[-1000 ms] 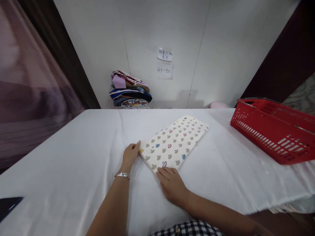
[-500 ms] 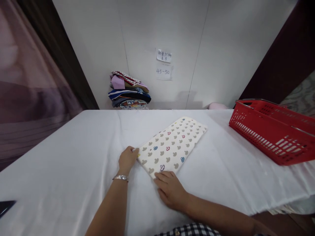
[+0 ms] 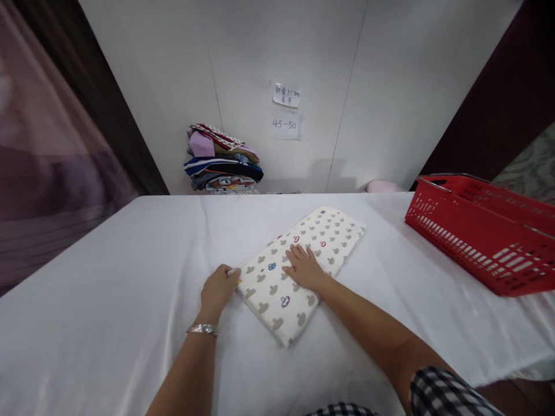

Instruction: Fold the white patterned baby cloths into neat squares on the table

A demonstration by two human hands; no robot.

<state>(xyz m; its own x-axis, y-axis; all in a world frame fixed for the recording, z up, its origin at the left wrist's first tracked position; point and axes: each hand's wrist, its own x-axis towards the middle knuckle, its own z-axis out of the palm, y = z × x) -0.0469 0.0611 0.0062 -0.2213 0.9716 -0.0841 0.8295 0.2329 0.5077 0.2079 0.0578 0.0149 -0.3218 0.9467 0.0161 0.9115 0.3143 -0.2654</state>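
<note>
A folded white cloth (image 3: 273,289) printed with small mushrooms lies slantwise on the white-covered table (image 3: 121,289). My left hand (image 3: 219,289), with a silver bracelet at the wrist, pinches the cloth's left corner between thumb and fingers. Spread flat on top of the cloth, near its middle, is my right hand (image 3: 304,267), fingers apart and holding nothing. Part of the mushroom print is hidden under that palm.
A red plastic basket (image 3: 468,242) with slotted sides stands at the table's right. Against the back wall sits a pile of folded fabrics (image 3: 223,164). Two paper notes (image 3: 286,110) are stuck to the wall. A curtain (image 3: 56,150) hangs on the left.
My right hand has moved from the cloth's near corner up onto its middle and opened flat. My left hand keeps its pinch on the left corner. The near corner now shows uncovered.
</note>
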